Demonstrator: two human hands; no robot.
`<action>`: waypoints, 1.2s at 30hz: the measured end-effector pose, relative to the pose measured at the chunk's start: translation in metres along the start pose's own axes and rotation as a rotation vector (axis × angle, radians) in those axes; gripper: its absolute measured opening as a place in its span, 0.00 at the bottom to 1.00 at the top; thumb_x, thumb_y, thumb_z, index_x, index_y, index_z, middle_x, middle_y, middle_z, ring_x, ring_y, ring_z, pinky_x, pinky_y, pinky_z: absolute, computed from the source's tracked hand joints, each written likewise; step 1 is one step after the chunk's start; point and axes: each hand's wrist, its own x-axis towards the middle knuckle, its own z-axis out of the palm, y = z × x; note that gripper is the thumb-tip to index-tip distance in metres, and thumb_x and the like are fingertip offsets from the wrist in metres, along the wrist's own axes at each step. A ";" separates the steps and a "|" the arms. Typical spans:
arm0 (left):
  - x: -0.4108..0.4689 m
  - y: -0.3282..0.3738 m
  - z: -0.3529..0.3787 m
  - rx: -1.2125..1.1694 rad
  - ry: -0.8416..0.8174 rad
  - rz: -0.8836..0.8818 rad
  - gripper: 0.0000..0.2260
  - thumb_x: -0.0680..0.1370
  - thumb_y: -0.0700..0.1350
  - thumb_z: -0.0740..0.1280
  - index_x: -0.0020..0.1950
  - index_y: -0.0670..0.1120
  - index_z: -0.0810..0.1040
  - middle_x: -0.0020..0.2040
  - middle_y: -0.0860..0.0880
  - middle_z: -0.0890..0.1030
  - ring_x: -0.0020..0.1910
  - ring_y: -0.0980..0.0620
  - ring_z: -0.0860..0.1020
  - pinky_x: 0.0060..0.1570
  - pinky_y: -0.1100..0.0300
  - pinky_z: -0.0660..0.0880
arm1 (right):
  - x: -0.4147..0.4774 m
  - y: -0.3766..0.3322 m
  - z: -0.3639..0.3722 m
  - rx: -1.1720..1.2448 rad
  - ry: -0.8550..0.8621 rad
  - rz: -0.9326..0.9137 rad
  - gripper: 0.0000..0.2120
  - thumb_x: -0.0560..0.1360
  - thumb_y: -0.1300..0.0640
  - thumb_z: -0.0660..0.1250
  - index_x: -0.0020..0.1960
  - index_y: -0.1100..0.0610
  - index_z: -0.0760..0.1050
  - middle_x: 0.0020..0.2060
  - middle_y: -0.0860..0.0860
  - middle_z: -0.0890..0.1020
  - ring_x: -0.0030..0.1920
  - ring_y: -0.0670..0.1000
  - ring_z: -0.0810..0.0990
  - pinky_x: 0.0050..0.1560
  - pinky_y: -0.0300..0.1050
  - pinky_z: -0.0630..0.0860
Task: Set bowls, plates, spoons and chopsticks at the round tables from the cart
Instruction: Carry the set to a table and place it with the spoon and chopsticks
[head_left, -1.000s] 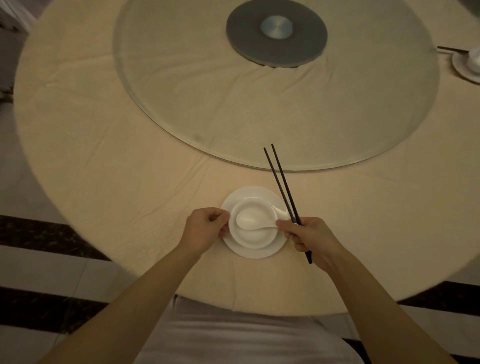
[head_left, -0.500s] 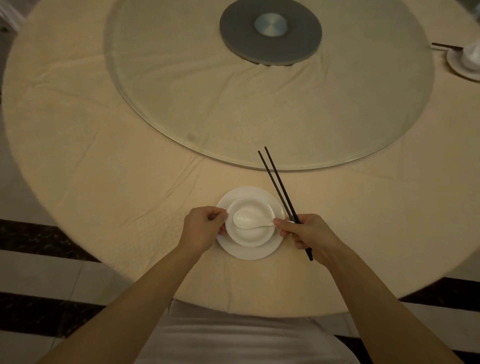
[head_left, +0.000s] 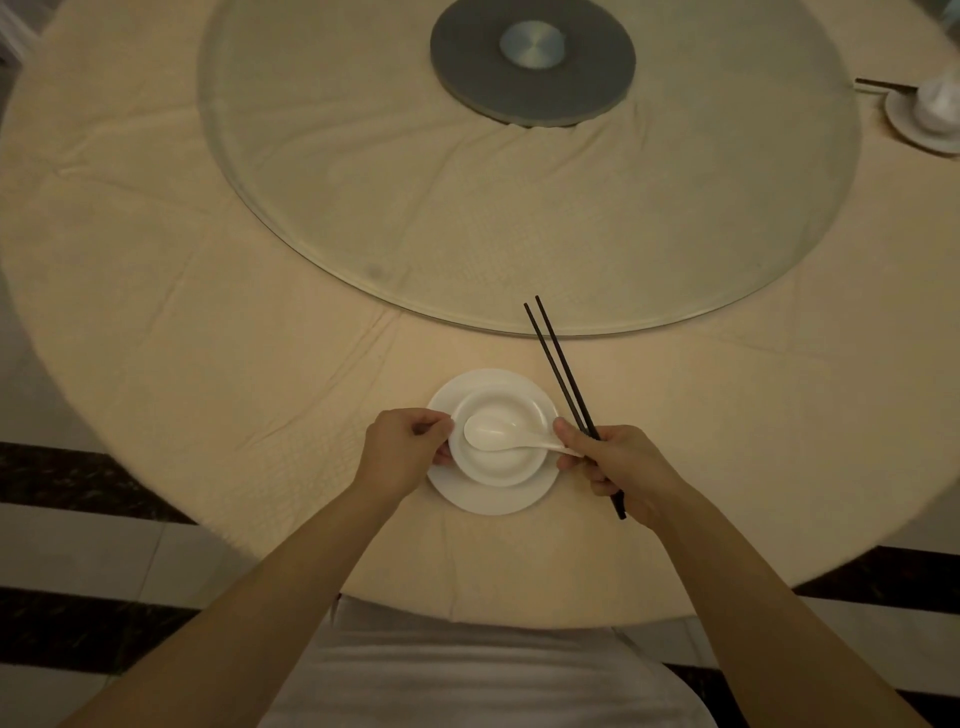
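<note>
A white plate (head_left: 488, 498) lies near the front edge of the round table (head_left: 208, 332). A white bowl (head_left: 498, 465) stands on the plate, and a white spoon (head_left: 491, 432) lies across the bowl with its handle pointing right. My left hand (head_left: 402, 449) holds the bowl's left rim with curled fingers. My right hand (head_left: 618, 465) grips a pair of black chopsticks (head_left: 558, 364) that slant up and to the left, and its fingertips touch the spoon's handle.
A large glass turntable (head_left: 519, 208) with a grey hub (head_left: 532, 60) covers the table's middle. Another place setting (head_left: 930, 114) with chopsticks sits at the far right edge. Black and white striped floor shows below the table. The cloth is creased.
The spoon's handle has swung lower across the bowl, from tilted toward level. Both hands stay at the bowl; the view shifted slightly.
</note>
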 end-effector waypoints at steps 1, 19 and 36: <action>0.000 0.000 0.000 -0.006 -0.003 -0.005 0.05 0.78 0.41 0.70 0.47 0.44 0.87 0.36 0.48 0.86 0.35 0.51 0.85 0.44 0.57 0.81 | 0.000 0.000 0.000 0.001 0.016 0.001 0.34 0.58 0.34 0.78 0.47 0.63 0.84 0.40 0.56 0.87 0.25 0.45 0.65 0.24 0.38 0.64; -0.066 0.030 0.062 0.107 -0.736 -0.044 0.13 0.82 0.50 0.66 0.55 0.41 0.82 0.46 0.45 0.85 0.35 0.51 0.83 0.28 0.60 0.77 | -0.050 0.031 0.002 0.444 0.046 -0.119 0.12 0.85 0.57 0.58 0.48 0.61 0.76 0.35 0.55 0.81 0.34 0.50 0.78 0.39 0.44 0.75; -0.085 0.014 0.088 -0.150 -0.891 -0.218 0.06 0.81 0.42 0.67 0.55 0.41 0.80 0.44 0.39 0.85 0.40 0.44 0.85 0.35 0.56 0.82 | -0.069 0.062 0.015 0.059 0.093 -0.131 0.19 0.82 0.43 0.60 0.44 0.55 0.79 0.34 0.49 0.83 0.38 0.46 0.81 0.39 0.39 0.75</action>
